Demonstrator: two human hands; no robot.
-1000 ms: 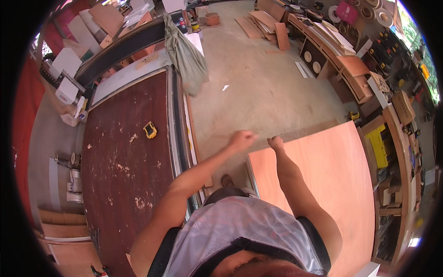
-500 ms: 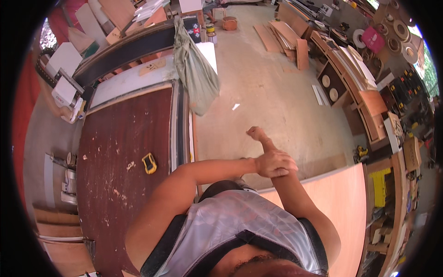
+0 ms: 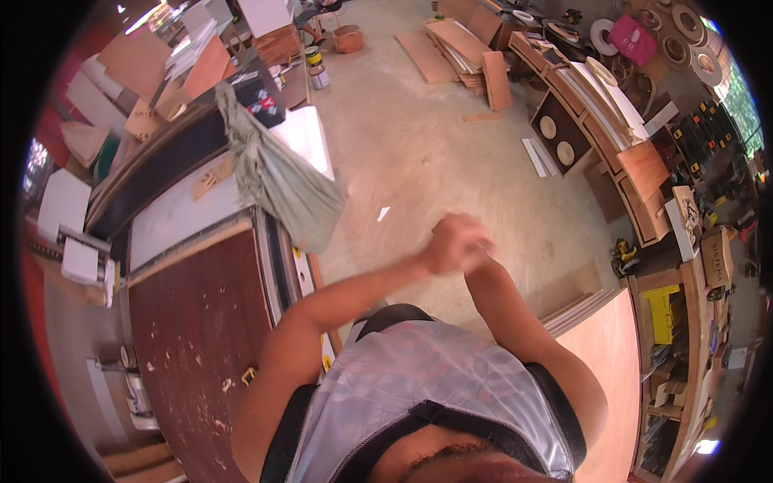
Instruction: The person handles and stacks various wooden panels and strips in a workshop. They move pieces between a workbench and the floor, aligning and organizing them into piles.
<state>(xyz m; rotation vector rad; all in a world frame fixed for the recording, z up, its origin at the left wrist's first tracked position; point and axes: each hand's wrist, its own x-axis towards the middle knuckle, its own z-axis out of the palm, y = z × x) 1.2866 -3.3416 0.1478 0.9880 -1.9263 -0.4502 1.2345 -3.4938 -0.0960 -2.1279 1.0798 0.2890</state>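
My two hands meet in front of my body, above the concrete floor. From the left, my left hand (image 3: 443,248) is wrapped over my right hand (image 3: 477,240). Motion smears the fingers of both. My right hand is largely covered by the left, so how its fingers are set is hidden. No tool shows in either hand. Below the left elbow, a yellow-and-black tape measure (image 3: 250,376) lies on the dark red-brown tabletop (image 3: 193,322), partly covered by my arm.
Wood chips dot the tabletop. A grey-green cloth (image 3: 282,185) hangs over its far end. Stacked plywood sheets (image 3: 600,354) stand close on my right, beside wooden shelving (image 3: 696,346). Further off are loose boards (image 3: 459,56), a drawer cabinet (image 3: 576,133) and paint tins (image 3: 316,72).
My left hand has slid from the right forearm to the right hand. The view has shifted: table and cloth now sit further left, and more of the plywood stack's edge shows.
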